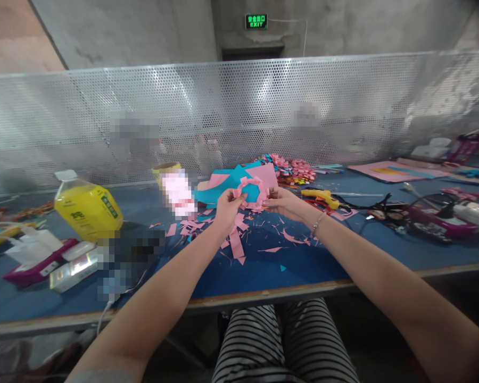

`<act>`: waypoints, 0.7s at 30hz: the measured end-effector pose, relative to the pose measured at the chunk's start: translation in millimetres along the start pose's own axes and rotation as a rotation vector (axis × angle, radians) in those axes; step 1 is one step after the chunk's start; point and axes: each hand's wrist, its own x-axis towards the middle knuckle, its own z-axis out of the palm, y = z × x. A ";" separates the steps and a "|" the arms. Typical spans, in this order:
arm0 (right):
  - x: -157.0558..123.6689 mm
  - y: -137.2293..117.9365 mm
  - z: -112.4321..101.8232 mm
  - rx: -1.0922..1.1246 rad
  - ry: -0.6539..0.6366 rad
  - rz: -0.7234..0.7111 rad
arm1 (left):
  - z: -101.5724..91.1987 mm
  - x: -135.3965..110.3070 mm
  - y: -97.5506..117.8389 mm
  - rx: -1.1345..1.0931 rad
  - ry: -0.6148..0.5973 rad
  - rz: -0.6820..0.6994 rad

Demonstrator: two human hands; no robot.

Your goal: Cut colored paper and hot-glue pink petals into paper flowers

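Observation:
A folded pink paper ring (252, 187) is held up over the blue table (343, 250) between both hands. My left hand (227, 206) pinches its left side, fingers closed on the paper. My right hand (284, 202) grips its right side, with a thin bracelet on the wrist. Pink and teal paper sheets (223, 186) lie just behind the ring. Pink paper scraps (236, 242) are scattered on the table below my hands.
A yellow bottle (87, 207) lies at the left beside a tissue pack (35, 255). A yellow glue gun (321, 197), black cables and a magenta case (443, 221) sit at the right. A pile of paper flowers (293, 169) is behind. A perforated metal screen (239, 111) backs the table.

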 end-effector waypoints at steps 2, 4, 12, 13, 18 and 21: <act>-0.4 -0.1 -0.2 -0.014 -0.003 -0.008 | -0.8 0.8 -1.1 -0.001 0.002 0.004; -0.2 0.8 -0.5 -0.024 -0.010 -0.023 | -1.4 1.2 -1.5 -0.005 -0.001 0.014; 3.3 5.4 1.9 -0.056 0.036 -0.114 | 0.5 -1.1 2.1 -0.014 -0.012 0.000; 3.9 5.7 2.1 -0.055 0.044 -0.124 | 1.1 -1.2 2.2 -0.026 -0.004 -0.009; 6.3 7.2 0.9 -0.036 0.044 -0.131 | 3.2 -1.8 1.9 -0.052 0.013 -0.050; 6.9 7.6 0.6 -0.026 0.045 -0.112 | 2.5 -1.8 1.6 -0.025 0.013 -0.041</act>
